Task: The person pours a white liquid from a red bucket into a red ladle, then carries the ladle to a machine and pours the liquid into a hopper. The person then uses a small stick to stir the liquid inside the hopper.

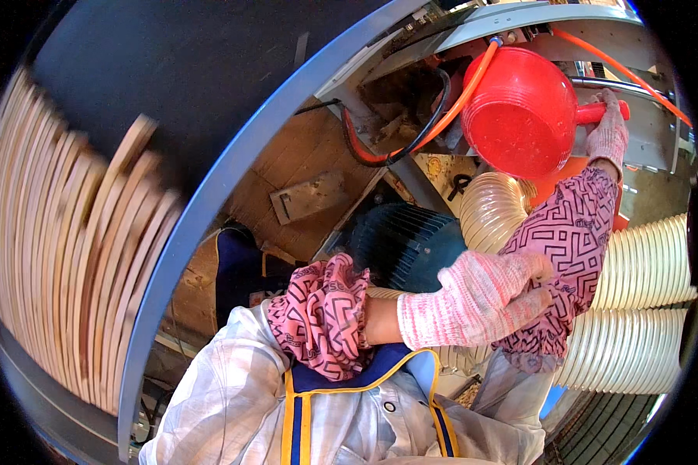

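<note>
My right hand [609, 133], in a pink and white knit glove, reaches to the upper right. Its fingers are wrapped round the short handle of a red plastic dipper [518, 112], a round bowl next to the machine frame. Across my front lies my left hand [473, 301], gloved alike, against the patterned pink oversleeve [558, 240] on my right forearm. The left fingers are bent and closed on the oversleeve's cloth. A matching pink oversleeve [323, 314] is bunched on my left forearm, with bare wrist showing between it and the glove.
On the left, a row of thin wooden strips [70, 256] lies on a black belt [202, 62] behind a curved-looking blue-grey rail [236, 167]. Ribbed clear hoses [628, 349] run at the right. A dark finned motor [403, 244] and an orange air tube [461, 101] are below and beside the frame.
</note>
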`<state>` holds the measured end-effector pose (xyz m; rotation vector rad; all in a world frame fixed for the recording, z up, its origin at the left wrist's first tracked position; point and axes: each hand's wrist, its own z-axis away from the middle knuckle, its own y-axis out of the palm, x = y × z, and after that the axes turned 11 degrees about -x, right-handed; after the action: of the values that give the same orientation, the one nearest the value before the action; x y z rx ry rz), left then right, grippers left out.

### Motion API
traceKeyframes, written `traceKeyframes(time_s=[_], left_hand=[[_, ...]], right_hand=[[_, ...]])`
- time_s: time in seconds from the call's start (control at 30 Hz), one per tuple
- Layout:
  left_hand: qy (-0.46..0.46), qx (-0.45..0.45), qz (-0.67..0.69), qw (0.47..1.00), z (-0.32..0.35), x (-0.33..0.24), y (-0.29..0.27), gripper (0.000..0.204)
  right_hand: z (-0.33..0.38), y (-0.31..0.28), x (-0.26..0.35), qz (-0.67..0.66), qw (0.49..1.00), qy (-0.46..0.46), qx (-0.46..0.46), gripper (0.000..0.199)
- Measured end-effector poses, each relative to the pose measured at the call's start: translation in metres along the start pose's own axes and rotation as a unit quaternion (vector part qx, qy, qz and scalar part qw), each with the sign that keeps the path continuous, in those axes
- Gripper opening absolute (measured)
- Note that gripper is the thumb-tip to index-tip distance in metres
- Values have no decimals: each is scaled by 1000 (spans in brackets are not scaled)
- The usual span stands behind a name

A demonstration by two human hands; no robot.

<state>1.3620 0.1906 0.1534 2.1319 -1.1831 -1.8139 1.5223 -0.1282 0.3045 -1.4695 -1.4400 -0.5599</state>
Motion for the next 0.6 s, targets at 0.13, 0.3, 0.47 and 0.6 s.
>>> traceKeyframes(time_s=[0.13, 0.3, 0.47, 0.6], left_hand=[[-30, -19, 14, 999, 0, 2, -6, 26], [-3, -25, 11, 1000, 4, 6, -6, 25], [-25, -22, 23, 999, 8, 5, -11, 25], [13, -49, -10, 999, 9, 11, -7, 25]], right_hand=[[14, 1, 8, 3, 1000, -5, -12, 28], [19, -5, 15, 16, 999, -37, -5, 28], [-8, -10, 6, 6, 999, -26, 26, 22], [-15, -11, 0, -8, 999, -21, 33, 20]])
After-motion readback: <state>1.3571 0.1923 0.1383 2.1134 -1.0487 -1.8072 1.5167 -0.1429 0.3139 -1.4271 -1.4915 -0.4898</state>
